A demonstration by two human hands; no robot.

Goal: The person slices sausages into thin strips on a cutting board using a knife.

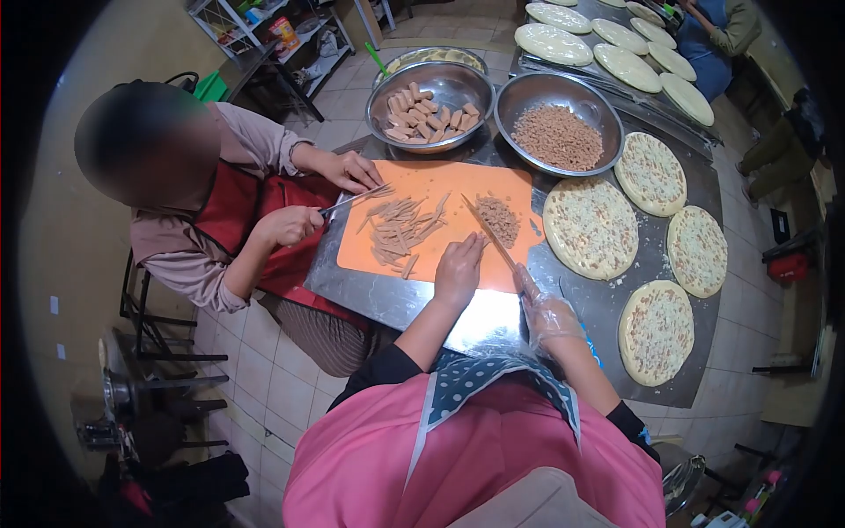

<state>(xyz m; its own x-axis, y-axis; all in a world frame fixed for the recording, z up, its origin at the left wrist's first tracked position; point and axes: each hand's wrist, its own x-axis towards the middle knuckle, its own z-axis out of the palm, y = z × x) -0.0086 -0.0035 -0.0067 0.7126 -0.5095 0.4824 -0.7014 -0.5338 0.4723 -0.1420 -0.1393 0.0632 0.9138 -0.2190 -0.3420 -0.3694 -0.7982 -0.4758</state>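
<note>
My right hand (546, 319), in a clear plastic glove, grips a knife (495, 227) whose blade slants over the orange cutting board (440, 180). Beside the blade, my left hand (459, 271) has its fingers pressed together on the board; what they pinch is hidden. Small diced sausage pieces (498, 220) lie in a pile around the blade's far side. To the left of my hands, thin sausage strips (405, 231) are spread loosely. Across the board's left edge, a co-worker's hand (354, 171) steadies sausage strips while their other hand (292, 226) holds a second knife (356, 199).
Behind the board stand a steel bowl of sausage chunks (431, 116) and a steel bowl of diced sausage (558, 138). Several topped pizzas (590, 229) rest on the metal table (572, 352) at right. Farther back are plain dough rounds (553, 44) and another person (715, 44).
</note>
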